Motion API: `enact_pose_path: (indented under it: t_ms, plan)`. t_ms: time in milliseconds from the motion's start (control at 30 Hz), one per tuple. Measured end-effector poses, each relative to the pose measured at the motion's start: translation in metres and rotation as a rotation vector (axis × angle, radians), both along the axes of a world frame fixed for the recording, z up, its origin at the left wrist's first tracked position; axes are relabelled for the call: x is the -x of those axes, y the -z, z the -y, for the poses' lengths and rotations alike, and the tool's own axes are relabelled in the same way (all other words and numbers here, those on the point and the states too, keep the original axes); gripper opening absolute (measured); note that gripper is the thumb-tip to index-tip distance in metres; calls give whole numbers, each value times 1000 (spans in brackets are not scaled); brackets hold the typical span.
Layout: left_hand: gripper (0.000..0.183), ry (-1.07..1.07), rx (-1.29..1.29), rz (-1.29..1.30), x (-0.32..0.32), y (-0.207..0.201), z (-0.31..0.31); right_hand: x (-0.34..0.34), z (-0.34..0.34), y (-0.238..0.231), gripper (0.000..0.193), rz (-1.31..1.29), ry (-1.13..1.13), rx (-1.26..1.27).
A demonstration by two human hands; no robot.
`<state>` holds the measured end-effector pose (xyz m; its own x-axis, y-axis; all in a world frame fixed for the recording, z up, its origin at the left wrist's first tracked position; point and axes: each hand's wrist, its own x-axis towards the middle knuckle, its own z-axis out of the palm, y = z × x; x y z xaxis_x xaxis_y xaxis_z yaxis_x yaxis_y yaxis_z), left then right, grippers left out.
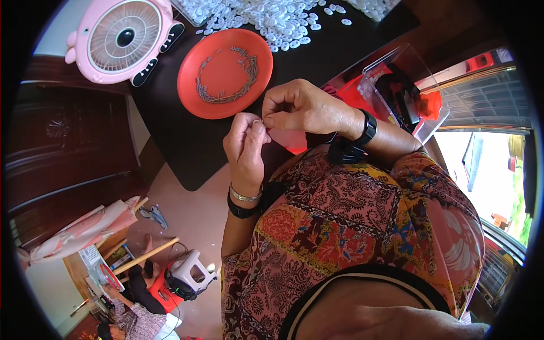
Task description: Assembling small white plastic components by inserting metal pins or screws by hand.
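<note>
My left hand (246,148) and my right hand (309,110) meet fingertip to fingertip just past the near edge of a red plate (222,69). Both are closed in a pinch. Something tiny sits between the fingertips, too small to make out. On the plate lie many thin grey metal-looking pieces (247,85), gathered in a ring around its bare middle. Beyond the plate, a heap of small white oval pieces (266,20) spreads over the black tabletop (175,133), some of them lying loose at its edge.
A pink fan (123,37) stands at the far left of the table. To the right is a clear plastic box (405,56) with dark and red things by it. At lower left, another person (139,320) sits near a red stool (164,292).
</note>
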<state>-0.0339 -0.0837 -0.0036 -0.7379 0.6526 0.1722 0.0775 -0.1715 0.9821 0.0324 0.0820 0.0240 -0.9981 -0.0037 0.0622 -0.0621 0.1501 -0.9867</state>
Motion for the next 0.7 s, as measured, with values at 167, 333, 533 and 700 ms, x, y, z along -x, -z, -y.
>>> enact_pose_path:
  t_ms: [167,333,533,700]
  plan:
    - [17,27,53,-12,2,2,5,4,5,-3,11,-43,22,-116]
    - [17,-8,-39,28,7,8,9,16,1,-5,9,-209,-14,-298]
    - [15,-93,-89,54,9,17,6,70,-33,-12,11,-414,13,-751]
    - [13,-35,-29,126,9,18,5,114,-33,8,12,-471,-171,-1083]
